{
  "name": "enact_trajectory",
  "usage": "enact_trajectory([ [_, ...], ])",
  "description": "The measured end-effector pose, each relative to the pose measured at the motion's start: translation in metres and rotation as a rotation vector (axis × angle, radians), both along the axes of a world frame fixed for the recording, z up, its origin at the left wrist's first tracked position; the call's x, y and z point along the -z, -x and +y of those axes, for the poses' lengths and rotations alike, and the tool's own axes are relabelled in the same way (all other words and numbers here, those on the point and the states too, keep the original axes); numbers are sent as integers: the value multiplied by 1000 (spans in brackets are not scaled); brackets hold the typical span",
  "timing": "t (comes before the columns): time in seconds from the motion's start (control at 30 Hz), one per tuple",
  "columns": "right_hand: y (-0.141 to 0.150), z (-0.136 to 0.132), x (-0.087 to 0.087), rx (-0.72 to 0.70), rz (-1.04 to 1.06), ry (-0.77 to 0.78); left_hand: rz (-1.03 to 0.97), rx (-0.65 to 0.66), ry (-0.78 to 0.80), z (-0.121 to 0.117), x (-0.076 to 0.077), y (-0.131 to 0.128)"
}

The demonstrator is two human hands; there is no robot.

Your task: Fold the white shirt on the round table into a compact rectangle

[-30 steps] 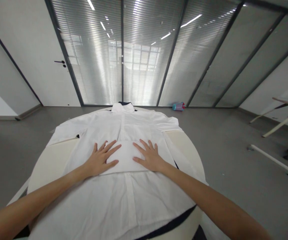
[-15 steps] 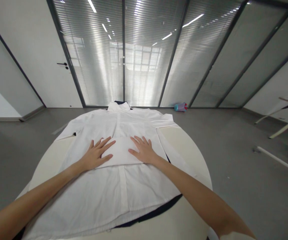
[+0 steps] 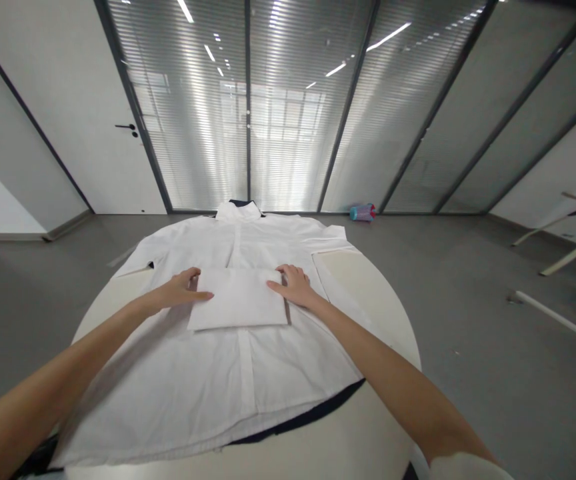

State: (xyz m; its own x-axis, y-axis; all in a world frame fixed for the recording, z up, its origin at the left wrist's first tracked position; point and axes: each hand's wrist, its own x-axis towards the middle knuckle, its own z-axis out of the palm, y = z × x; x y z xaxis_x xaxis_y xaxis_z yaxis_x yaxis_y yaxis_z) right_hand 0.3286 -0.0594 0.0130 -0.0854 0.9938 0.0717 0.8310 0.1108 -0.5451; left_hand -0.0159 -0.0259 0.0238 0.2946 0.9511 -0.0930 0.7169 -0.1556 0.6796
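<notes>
A flat, rectangular folded white cloth (image 3: 241,300) rests on the middle of a white shirt (image 3: 203,380). The shirt lies spread out, collar at the far side and short sleeves out to both sides. My left hand (image 3: 184,291) grips the cloth's left edge, its thumb on top and the other fingers at the far side. At the right edge, my right hand (image 3: 294,285) holds the cloth in the same way, thumb over the top. Dark fabric (image 3: 313,417) shows under the shirt's hem.
A round white table (image 3: 393,307) carries the garments. Behind it stand glass partitions with blinds (image 3: 288,133) and a door handle (image 3: 128,128). A blue and pink container (image 3: 363,213) lies on the floor. Pale furniture legs (image 3: 573,255) are at the right.
My hands have gone from lying flat with spread fingers on the folded cloth to gripping its two side edges. The cloth's near edge looks slightly lifted off the shirt.
</notes>
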Motion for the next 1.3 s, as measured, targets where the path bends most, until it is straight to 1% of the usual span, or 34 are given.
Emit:
enact_trajectory([
  [0.03, -1, 1, 1, -15, 93, 4, -53, 43, 71, -4, -4, 2],
  [0.1, -2, 2, 2, -85, 342, 67, -118, 134, 183, -14, -9, 8],
  [0.17, -2, 2, 1, -168, 599, 171, -144, 185, 224, -23, -12, 14],
  [0.2, -2, 0, -1, -195, 696, 212, -149, 202, 234, -26, -14, 15],
  [0.23, -2, -2, -5, -204, 761, 235, -163, 214, 243, -28, -17, 16],
  [0.3, -5, -8, -15, -179, 815, 240, -249, 233, 261, -27, -29, 11],
  [0.37, -14, -16, -27, -134, 827, 232, -362, 221, 255, -18, -44, -5],
  [0.4, -22, -21, -32, -103, 829, 217, -408, 190, 236, -11, -51, -18],
  [0.47, -45, -33, -41, -12, 831, 150, -488, 110, 191, 7, -64, -53],
  [0.5, -58, -39, -42, 53, 832, 98, -535, 73, 178, 17, -69, -75],
  [0.53, -74, -46, -43, 126, 838, 41, -598, 63, 178, 28, -72, -100],
  [0.63, -123, -69, -35, 343, 907, -127, -762, 135, 180, 56, -77, -191],
  [0.73, -168, -89, -21, 528, 948, -282, -782, 241, 114, 73, -77, -283],
  [0.8, -192, -96, -10, 637, 916, -342, -749, 282, 99, 78, -73, -330],
  [0.87, -212, -99, 0, 719, 860, -322, -688, 311, 84, 78, -66, -359],
  [0.9, -221, -98, 4, 742, 828, -281, -649, 326, 66, 78, -61, -365],
  [0.97, -234, -98, 10, 751, 732, -173, -563, 368, 12, 74, -50, -365],
  [1.0, -238, -97, 11, 746, 651, -120, -523, 398, -20, 72, -44, -361],
  [1.07, -243, -98, 9, 739, 400, -66, -460, 462, -73, 68, -35, -345],
  [1.13, -239, -99, 0, 743, 84, -114, -399, 543, -137, 62, -28, -328],
  [1.2, -228, -94, -13, 716, -151, -219, -304, 632, -243, 56, -22, -313],
  [1.27, -212, -82, -24, 625, -259, -285, -206, 670, -354, 48, -17, -301],
  [1.3, -203, -74, -27, 557, -286, -288, -181, 650, -393, 43, -15, -295],
])
